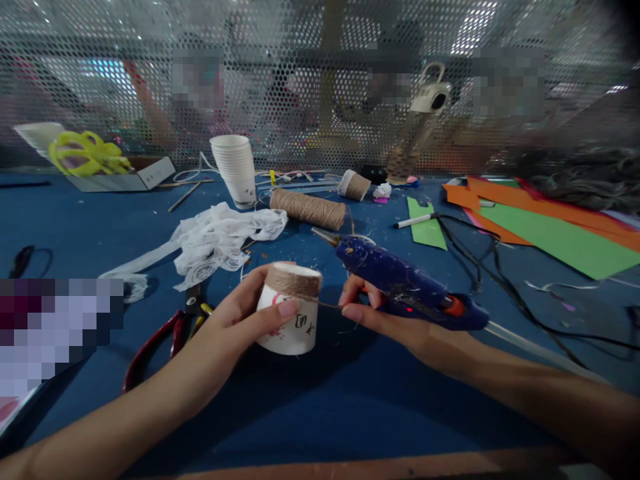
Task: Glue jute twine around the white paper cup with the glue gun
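My left hand (240, 320) grips an upside-down white paper cup (295, 327) whose upper band is wrapped in brown twine. My right hand (385, 319) holds a blue glue gun (400, 280) with an orange trigger, its nozzle aimed up and left, and the fingertips pinch a strand of twine running to the cup. Both hands hover just above the blue table (320, 400).
A twine spool (309, 208), a stack of white cups (235, 168), white lace (215, 243) and red-handled pliers (165, 340) lie near. Green and orange paper sheets (550, 230), a pen (414, 221) and black cords (505, 287) are at right. A perforated metal screen (320, 80) stands behind.
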`<state>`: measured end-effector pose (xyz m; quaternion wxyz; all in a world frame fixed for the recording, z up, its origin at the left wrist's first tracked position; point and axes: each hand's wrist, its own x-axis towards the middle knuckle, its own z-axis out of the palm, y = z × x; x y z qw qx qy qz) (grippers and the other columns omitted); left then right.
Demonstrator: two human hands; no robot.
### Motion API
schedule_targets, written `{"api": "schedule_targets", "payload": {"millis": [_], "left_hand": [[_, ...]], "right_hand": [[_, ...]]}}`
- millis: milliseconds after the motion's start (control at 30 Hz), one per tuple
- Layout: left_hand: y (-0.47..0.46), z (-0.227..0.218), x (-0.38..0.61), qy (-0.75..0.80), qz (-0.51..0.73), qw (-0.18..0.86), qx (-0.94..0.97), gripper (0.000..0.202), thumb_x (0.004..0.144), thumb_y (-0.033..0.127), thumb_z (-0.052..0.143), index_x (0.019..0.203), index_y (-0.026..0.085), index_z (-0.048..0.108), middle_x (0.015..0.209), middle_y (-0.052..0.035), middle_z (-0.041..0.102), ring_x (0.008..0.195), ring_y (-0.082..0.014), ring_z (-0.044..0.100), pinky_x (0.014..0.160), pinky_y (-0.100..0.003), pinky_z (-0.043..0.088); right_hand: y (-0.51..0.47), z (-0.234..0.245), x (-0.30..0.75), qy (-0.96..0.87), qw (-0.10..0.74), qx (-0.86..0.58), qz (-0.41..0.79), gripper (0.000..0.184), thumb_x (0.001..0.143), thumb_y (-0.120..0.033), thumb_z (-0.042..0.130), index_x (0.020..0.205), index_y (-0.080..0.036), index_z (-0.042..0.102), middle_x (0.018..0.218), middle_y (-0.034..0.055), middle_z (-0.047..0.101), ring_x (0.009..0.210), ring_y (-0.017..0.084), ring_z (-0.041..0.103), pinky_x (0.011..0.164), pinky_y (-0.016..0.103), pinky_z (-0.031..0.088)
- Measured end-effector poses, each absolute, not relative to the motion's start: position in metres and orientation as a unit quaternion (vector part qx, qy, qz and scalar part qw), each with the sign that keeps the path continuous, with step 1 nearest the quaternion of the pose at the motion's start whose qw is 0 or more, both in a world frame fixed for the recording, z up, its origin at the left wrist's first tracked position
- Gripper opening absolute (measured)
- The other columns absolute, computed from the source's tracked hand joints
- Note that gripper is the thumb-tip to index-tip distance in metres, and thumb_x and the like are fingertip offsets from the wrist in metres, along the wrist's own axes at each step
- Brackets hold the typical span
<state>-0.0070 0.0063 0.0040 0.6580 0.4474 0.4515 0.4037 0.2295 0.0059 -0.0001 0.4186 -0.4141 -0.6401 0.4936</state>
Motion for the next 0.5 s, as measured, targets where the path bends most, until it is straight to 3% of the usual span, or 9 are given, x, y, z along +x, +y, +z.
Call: {"api": "schedule_targets", "payload": {"millis": [167, 333, 500], "left_hand": [[0.003, 0.007, -0.006, 0.473, 0.411, 0.650, 0.431, 0.060, 0.077, 0.042, 0.087, 0.132, 0.040, 0.064, 0.109, 0.0042, 0.079, 0.094, -0.0196, 0.067, 0.076, -0.024, 0.049], [-0.001, 0.013, -0.003, 0.485, 0.398, 0.653, 0.424, 0.051, 0.076, 0.038, 0.085, 0.123, 0.035, 0.064, 0.101, 0.0038, 0.078, 0.081, -0.0175, 0.066, 0.068, -0.023, 0.048], [-0.003, 0.014, -0.002, 0.469, 0.395, 0.666, 0.424, 0.053, 0.076, 0.039, 0.085, 0.123, 0.034, 0.061, 0.098, 0.0024, 0.076, 0.083, -0.0188, 0.067, 0.068, -0.023, 0.050]], "right_hand": [[0.006, 0.005, 0.228, -0.623, 0.435, -0.424, 0.493, 0.032, 0.084, -0.028, 0.082, 0.071, -0.022, 0.053, 0.087, -0.0047, 0.068, 0.079, 0.010, 0.063, 0.074, 0.021, 0.053], [0.007, 0.008, 0.226, -0.618, 0.427, -0.445, 0.488, 0.035, 0.087, -0.030, 0.079, 0.067, -0.021, 0.052, 0.085, -0.0044, 0.066, 0.079, 0.010, 0.062, 0.076, 0.021, 0.052], [0.006, 0.007, 0.225, -0.609, 0.420, -0.451, 0.500, 0.036, 0.087, -0.034, 0.080, 0.068, -0.023, 0.052, 0.090, -0.0022, 0.068, 0.083, 0.014, 0.063, 0.079, 0.025, 0.053]]}}
